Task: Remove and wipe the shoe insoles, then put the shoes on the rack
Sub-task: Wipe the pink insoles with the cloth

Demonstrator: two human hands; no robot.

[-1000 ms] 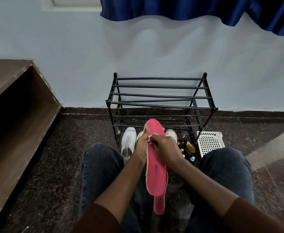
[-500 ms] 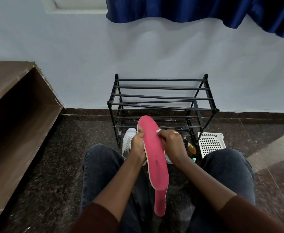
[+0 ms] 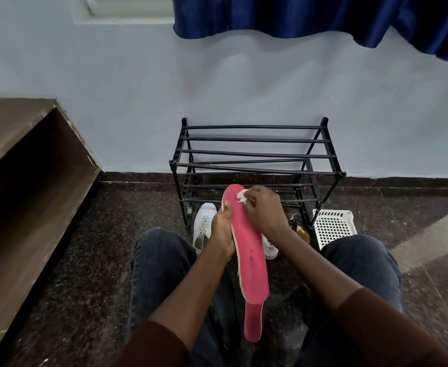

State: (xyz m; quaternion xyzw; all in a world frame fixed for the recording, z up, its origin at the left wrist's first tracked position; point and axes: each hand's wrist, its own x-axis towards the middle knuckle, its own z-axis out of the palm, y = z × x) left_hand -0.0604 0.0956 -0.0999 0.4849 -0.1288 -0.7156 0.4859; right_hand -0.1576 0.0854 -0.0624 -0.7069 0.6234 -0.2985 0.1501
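A black metal shoe rack [image 3: 257, 160] stands on the dark floor [image 3: 85, 260] against the wall. White shoes [image 3: 204, 226] lie on the floor at its front edge. A pink insole [image 3: 249, 250] is held over the lap, a second one [image 3: 253, 324] beneath it. The left hand [image 3: 224, 231] grips the upper insole's left edge. The right hand [image 3: 264, 210] pinches a white wipe [image 3: 242, 196] against its toe end.
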